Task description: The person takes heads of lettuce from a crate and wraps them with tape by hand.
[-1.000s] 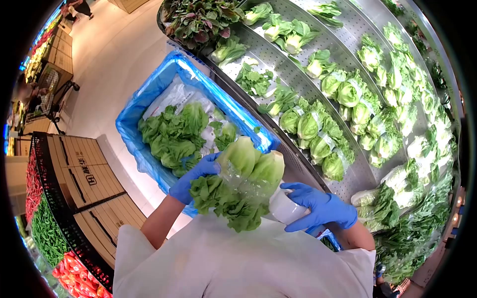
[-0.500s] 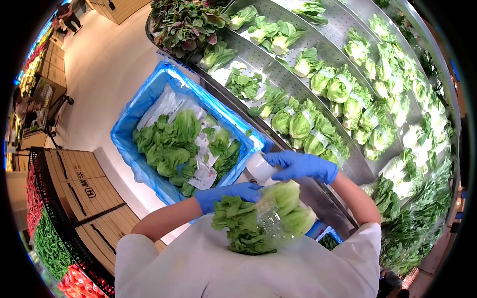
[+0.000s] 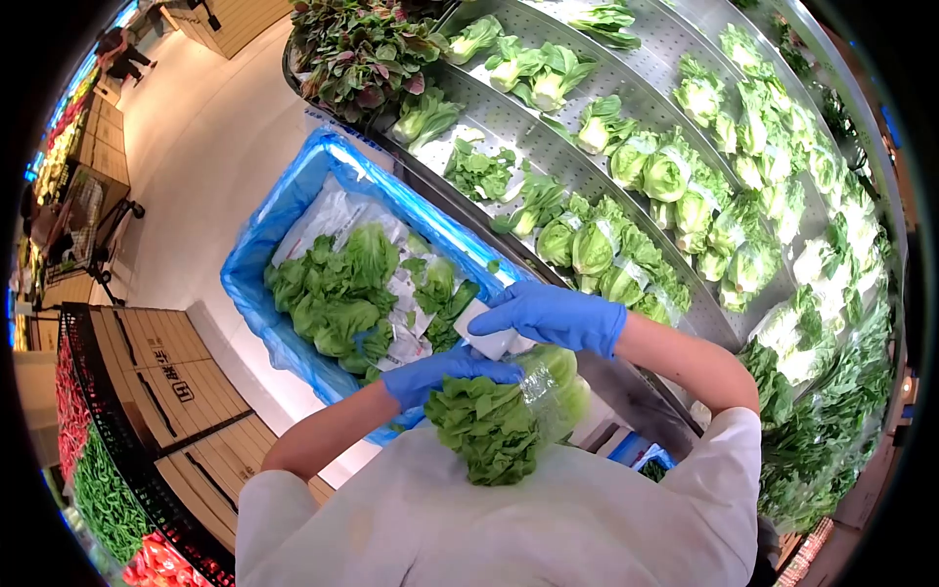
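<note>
Advisable to steady the lettuce bundle (image 3: 489,426), toward six o'clock in view, with the left hand (image 3: 440,378) grasping it, and guide the white roll (image 3: 494,344), gripped in the right hand (image 3: 562,318) at the bundle's twelve o'clock, evenly, keeping the clear band (image 3: 539,387) flat.

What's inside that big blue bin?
In the blue bin are leafy greens on crumpled white sheeting. These cover the bottom, and the person's left hand blocks part of the near end, so I can't see what's there.
</note>
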A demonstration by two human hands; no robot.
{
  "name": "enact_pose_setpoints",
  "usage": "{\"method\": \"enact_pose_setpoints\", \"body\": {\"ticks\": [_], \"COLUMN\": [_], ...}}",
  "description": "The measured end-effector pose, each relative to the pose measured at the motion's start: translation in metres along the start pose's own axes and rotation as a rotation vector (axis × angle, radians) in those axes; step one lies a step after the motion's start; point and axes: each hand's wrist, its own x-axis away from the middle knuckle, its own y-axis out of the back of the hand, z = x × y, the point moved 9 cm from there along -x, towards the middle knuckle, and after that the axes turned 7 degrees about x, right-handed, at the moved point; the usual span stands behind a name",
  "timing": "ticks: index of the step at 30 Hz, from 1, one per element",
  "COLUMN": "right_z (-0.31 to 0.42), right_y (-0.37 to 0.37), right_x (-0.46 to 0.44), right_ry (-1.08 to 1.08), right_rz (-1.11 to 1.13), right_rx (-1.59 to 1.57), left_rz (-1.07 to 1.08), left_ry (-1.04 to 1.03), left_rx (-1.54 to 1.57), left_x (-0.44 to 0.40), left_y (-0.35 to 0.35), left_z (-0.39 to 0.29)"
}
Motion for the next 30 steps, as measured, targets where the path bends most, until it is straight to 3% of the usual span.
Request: {"method": "enact_pose_setpoints", "body": {"ticks": [1,3,5,6,8,13,16,20,22,24,25,30], "right_z": [0.001,0.024,0.025,0.024,-0.002,-0.045,-0.051,-0.074,-0.087,-0.102,-0.11,-0.154], "right_y": [-0.004,-0.006,-0.012,-0.014,-0.012,0.011,0.024,0.046,0.057,0.075,0.085,0.12], "right_x": [0.0,0.005,0.021,0.031,0.044,0.075,0.104,0.144,0.163,0.178,0.184,0.205], "right_ry": [0.001,0.276,0.299,0.327,0.222,0.094,0.187,0.16,0.132,0.102,0.067,0.116], "right_rz": [-0.004,-0.086,-0.099,-0.113,-0.183,-0.298,-0.417,-0.529,-0.621,-0.668,-0.7,-0.701], "right_rx": [0.0,-0.014,0.035,0.081,0.038,-0.03,0.074,0.087,0.119,0.216,0.33,0.421], "left_rz": [-0.05,-0.1,-0.263,-0.264,-0.207,-0.036,-0.055,0.011,0.124,0.388,0.15,0.095], "left_ry": [-0.01,-0.026,-0.233,-0.236,-0.25,-0.294,-0.287,-0.358,-0.269,-0.331,-0.247,-0.208], "left_rx": [-0.089,-0.175,-0.313,-0.306,0.158,0.264,0.266,0.19,0.156,-0.127,-0.118,-0.156], "left_x": [-0.006,-0.013,-0.007,-0.003,0.004,0.019,0.0,-0.031,-0.044,-0.06,-0.072,-0.142], "left_y": [0.014,0.038,0.067,0.071,0.079,0.03,0.017,-0.013,-0.026,-0.059,-0.055,-0.117], "left_z": [0.001,0.004,-0.01,-0.01,-0.007,-0.022,-0.016,-0.017,-0.012,-0.012,-0.008,0.002]}}
